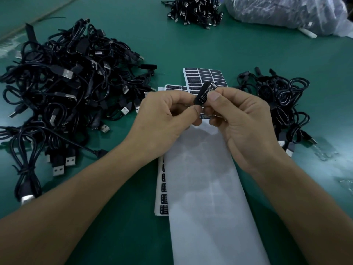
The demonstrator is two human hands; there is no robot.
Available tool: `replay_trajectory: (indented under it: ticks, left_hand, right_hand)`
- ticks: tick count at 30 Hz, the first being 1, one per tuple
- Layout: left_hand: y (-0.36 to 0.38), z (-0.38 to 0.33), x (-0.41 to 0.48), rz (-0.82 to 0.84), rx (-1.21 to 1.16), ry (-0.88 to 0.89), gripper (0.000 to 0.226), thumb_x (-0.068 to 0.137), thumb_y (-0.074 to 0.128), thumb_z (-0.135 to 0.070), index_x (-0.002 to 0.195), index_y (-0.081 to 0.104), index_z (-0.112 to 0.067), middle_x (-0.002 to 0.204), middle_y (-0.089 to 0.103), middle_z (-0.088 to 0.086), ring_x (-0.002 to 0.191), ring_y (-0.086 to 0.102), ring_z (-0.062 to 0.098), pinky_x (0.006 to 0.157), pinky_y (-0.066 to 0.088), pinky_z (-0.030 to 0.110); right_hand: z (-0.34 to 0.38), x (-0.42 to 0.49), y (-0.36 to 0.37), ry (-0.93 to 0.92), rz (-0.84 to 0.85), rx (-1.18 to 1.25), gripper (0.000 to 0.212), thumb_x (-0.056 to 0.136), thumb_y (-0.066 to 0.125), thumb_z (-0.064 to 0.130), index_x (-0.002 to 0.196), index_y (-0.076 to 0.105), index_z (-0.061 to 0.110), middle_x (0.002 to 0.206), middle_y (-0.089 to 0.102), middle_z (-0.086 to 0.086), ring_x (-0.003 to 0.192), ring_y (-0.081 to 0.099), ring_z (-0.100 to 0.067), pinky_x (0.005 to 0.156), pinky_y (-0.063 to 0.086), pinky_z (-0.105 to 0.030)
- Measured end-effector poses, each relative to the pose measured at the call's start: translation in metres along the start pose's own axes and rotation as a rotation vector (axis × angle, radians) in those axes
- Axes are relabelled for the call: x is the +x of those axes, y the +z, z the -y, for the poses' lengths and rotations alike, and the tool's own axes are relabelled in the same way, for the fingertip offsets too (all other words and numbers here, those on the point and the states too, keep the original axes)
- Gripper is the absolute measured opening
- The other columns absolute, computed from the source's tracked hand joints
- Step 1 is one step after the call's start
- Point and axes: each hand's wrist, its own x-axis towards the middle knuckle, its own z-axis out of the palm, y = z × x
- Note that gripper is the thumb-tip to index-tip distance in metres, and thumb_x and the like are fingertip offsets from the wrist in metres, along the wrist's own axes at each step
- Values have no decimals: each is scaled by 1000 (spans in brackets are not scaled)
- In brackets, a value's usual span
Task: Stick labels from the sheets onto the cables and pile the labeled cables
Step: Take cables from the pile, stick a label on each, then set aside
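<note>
Between my two hands is a small black controller block with a white-lettered label on its face. My left hand pinches its lower end with thumb and fingers curled. My right hand pinches its upper side, thumb on top. Beyond the hands lies a label sheet with rows of black labels. A second label sheet sticks out from under a blank white backing sheet. The cable attached to the block is hidden by my hands.
A big pile of black USB cables covers the left of the green table. A smaller cable pile lies at right. Another cable heap and a clear plastic bag sit at the far edge.
</note>
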Motion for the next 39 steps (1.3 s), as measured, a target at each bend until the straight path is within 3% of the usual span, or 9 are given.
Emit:
replay_trajectory:
  ticks: [9, 26, 34, 39]
  left_hand:
    - [1, 2, 0, -2, -24, -6, 16, 92, 71, -9, 89, 75, -24, 74, 76, -6, 71, 73, 12, 67, 58, 22]
    - [1, 1, -1, 11, -95, -38, 14, 93, 68, -5, 90, 75, -17, 76, 77, 0, 70, 73, 9, 65, 56, 18]
    - [1, 2, 0, 16, -90, -41, 13, 92, 69, -5, 90, 74, -17, 76, 77, 0, 70, 73, 10, 65, 56, 19]
    - [1, 2, 0, 15, -103, -47, 12, 92, 69, -6, 91, 74, -16, 78, 77, 1, 73, 74, 10, 67, 58, 21]
  right_hand:
    - [-1, -1, 1, -33, -37, -47, 16, 92, 68, 9, 82, 75, 18, 71, 70, 3, 68, 61, -10, 64, 48, -21]
    - [2, -2, 2, -96, -46, -150, 14, 93, 67, 10, 83, 75, 16, 69, 69, 2, 66, 60, -9, 62, 49, -19]
    - [1, -3, 3, -152, -63, -196, 15, 93, 67, 7, 82, 74, 15, 70, 70, -11, 64, 60, -10, 61, 50, -18]
    - [-1, -1, 5, -175, -82, -198, 16, 92, 68, 7, 81, 73, 17, 65, 70, 0, 62, 61, -7, 61, 49, -18]
